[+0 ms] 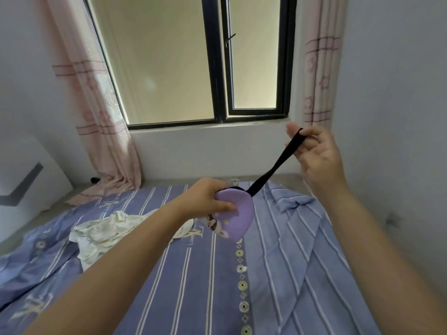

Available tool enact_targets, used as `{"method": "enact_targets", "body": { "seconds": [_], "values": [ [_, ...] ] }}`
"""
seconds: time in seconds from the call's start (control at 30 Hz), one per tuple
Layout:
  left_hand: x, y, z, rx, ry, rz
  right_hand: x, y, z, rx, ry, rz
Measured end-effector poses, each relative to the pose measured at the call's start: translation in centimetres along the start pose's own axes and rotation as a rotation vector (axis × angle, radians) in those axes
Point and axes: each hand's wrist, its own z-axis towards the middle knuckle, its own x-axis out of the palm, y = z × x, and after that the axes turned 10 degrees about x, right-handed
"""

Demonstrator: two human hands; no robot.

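Note:
A purple padded eye mask (238, 213) with a cartoon print hangs folded above the bed. My left hand (209, 197) grips its upper left edge, thumb pressed on the purple face. A black elastic strap (275, 165) runs taut from the mask up to the right. My right hand (316, 153) holds the strap's far end, which is looped over the fingers and pinched by the thumb, level with the window sill.
Below lies a bed with a blue striped sheet (205, 286). A crumpled white cloth (101, 234) sits on it at the left. A folded blue striped piece (295, 201) lies at the right. Behind are a window (188, 59), pink curtains (106, 131) and a white wall (391, 117) close on the right.

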Motion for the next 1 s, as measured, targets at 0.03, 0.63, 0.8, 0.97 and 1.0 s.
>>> {"method": "enact_targets", "body": {
  "seconds": [0.03, 0.63, 0.8, 0.97, 1.0],
  "values": [
    [0.1, -0.5, 0.1, 0.024, 0.037, 0.027, 0.2, -0.3, 0.3, -0.092, -0.097, -0.338],
    [-0.4, -2.3, -0.8, 0.313, -0.335, 0.481, -0.3, 4.0, -3.0, 0.263, 1.084, 0.176],
    [1.4, -3.7, -1.8, 0.212, -0.358, 0.181, -0.3, 4.7, 0.2, -0.17, 0.006, -0.513],
    [1.7, -4.2, -2.8, 0.275, -0.479, 0.115, -0.3, 2.0, -0.3, -0.02, 0.178, -1.512],
    [1.7, -3.9, -2.9, 0.257, -0.529, 0.08, -0.5, 1.7, -0.6, 0.141, 0.31, -1.512]
  ]
}}
